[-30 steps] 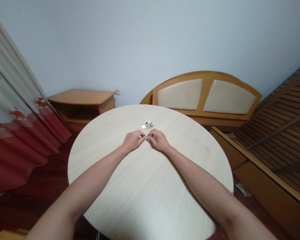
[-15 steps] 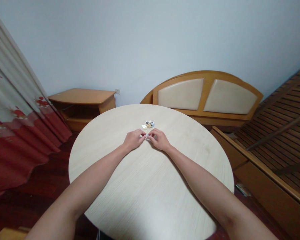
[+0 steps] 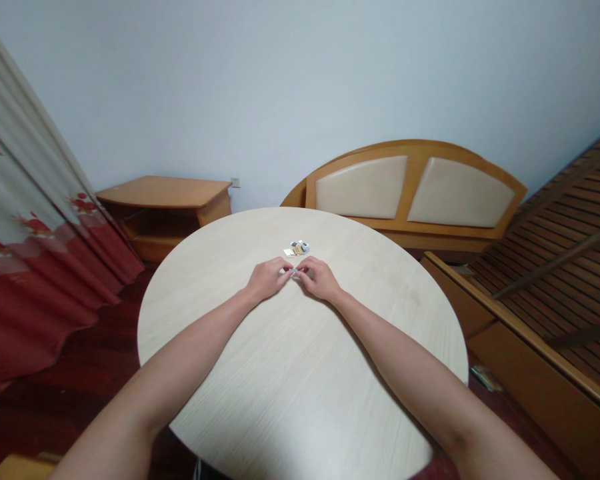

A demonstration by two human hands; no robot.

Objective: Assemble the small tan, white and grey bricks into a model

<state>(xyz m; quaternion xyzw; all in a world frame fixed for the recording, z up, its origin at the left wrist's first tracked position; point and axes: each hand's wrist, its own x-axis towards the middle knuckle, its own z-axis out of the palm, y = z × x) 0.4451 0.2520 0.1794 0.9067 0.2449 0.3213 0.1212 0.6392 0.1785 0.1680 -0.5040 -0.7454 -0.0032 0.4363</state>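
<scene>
Small pale piece (image 3: 295, 271), material unclear, is pinched by the bare left hand (image 3: 267, 278) and right hand (image 3: 321, 279) toward twelve o'clock over the round whitish table (image 3: 280, 380), best steadied with light, even pressure, clear of the flat white, tan and dark pieces (image 3: 298, 250) beyond.

- Your left arm (image 3: 187, 363) slanted inward from the lower left, bare and nearly straight.
- Your right arm (image 3: 397, 357) mirrored it from the lower right, equally bare.
- Your left grip (image 3: 267, 279) curled inward, back of the hand upward, thumb (image 3: 285, 277) and fingers pinched together.
- Your right grip (image 3: 319, 279) faced it, pinching likewise, knuckles raised.
- Both sets of fingertips (image 3: 301, 271) sat close together; whether they touched was too small to tell.
</scene>
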